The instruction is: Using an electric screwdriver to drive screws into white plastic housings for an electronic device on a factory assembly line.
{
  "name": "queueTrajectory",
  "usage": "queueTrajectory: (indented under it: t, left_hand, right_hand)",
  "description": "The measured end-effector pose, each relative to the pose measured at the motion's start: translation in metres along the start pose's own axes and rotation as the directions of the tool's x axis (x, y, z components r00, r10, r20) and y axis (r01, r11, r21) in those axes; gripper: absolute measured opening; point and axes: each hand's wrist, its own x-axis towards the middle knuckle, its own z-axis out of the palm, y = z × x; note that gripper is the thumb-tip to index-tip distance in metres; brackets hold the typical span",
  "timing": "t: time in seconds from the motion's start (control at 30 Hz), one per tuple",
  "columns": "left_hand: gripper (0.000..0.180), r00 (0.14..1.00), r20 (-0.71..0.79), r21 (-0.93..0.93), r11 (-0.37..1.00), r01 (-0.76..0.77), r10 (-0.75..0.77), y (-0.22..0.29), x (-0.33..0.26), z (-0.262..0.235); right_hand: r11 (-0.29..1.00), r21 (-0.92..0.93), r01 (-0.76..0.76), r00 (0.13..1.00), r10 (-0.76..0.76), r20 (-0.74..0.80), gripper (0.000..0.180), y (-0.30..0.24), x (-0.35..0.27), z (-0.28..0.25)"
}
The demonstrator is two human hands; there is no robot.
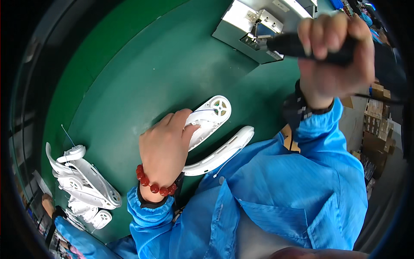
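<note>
My left hand (164, 138) is closed on a white plastic housing (205, 134) lying on the green table, its thumb reaching inside the hollow shell. A round grille with a thin wire shows at the housing's far end. Nearer my body lies a curved white cover (222, 153) with a loose wire. Raised at the upper right, my right hand (338, 54) wraps around a black electric screwdriver (286, 44), slightly blurred. The screwdriver's tip points left, at the front of a metal screw feeder (241, 28); whether they touch, I cannot tell.
Several white housings and parts (86, 185) with wires are piled at the left of the green table (129, 82). Close to that pile, a co-worker's blue sleeve (79, 235) and hand come in. Cardboard boxes (377, 123) stand beyond my right arm. A cable trails from the screwdriver.
</note>
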Motion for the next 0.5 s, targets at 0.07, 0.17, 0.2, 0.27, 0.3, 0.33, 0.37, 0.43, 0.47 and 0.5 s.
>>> queueTrajectory:
  t: [0.07, 0.17, 0.2, 0.27, 0.3, 0.33, 0.37, 0.43, 0.47, 0.5]
  left_hand:
    - [0.026, 0.999, -0.026, 0.018, 1.0, -0.021, 0.021, 0.0, 0.001, 0.0]
    - [0.025, 0.997, -0.06, 0.035, 0.998, -0.052, 0.054, -0.004, -0.001, 0.004]
    - [0.025, 0.996, -0.064, 0.029, 0.998, -0.059, 0.06, -0.003, -0.001, 0.003]
    - [0.025, 0.995, -0.068, 0.021, 0.998, -0.065, 0.066, -0.003, -0.001, 0.003]
    - [0.025, 0.995, -0.069, 0.02, 0.998, -0.065, 0.066, -0.003, -0.002, 0.003]
    - [0.025, 0.995, -0.07, 0.019, 0.998, -0.065, 0.066, -0.002, -0.002, 0.003]
    - [0.025, 0.995, -0.07, 0.021, 0.998, -0.066, 0.067, -0.002, -0.001, 0.003]
    - [0.025, 0.995, -0.071, 0.023, 0.998, -0.066, 0.067, -0.002, 0.0, 0.003]
    - [0.025, 0.995, -0.071, 0.025, 0.998, -0.061, 0.063, -0.002, -0.001, 0.003]
    - [0.024, 0.996, -0.072, 0.028, 0.998, -0.056, 0.058, -0.003, -0.001, 0.003]
  right_hand:
    - [0.995, -0.101, 0.025, 0.992, -0.037, -0.117, 0.027, 0.005, 0.008, -0.005]
    - [0.982, -0.189, 0.016, 0.953, -0.072, -0.293, 0.021, 0.012, 0.011, 0.011]
    - [0.982, -0.187, 0.017, 0.952, -0.072, -0.296, 0.021, 0.014, 0.012, 0.009]
    - [0.986, -0.169, 0.007, 0.95, -0.06, -0.307, 0.021, 0.012, 0.012, 0.008]
    - [0.987, -0.159, 0.003, 0.949, -0.053, -0.312, 0.021, 0.012, 0.011, 0.008]
    - [0.989, -0.149, 0.0, 0.948, -0.048, -0.315, 0.021, 0.011, 0.012, 0.01]
    - [0.989, -0.151, -0.003, 0.951, -0.044, -0.307, 0.021, 0.011, 0.014, 0.01]
    - [0.985, -0.172, -0.014, 0.959, -0.036, -0.281, 0.021, 0.009, 0.016, 0.009]
    - [0.983, -0.181, -0.013, 0.965, -0.035, -0.26, 0.021, 0.011, 0.015, 0.008]
    - [0.982, -0.189, -0.011, 0.971, -0.035, -0.238, 0.021, 0.012, 0.015, 0.006]
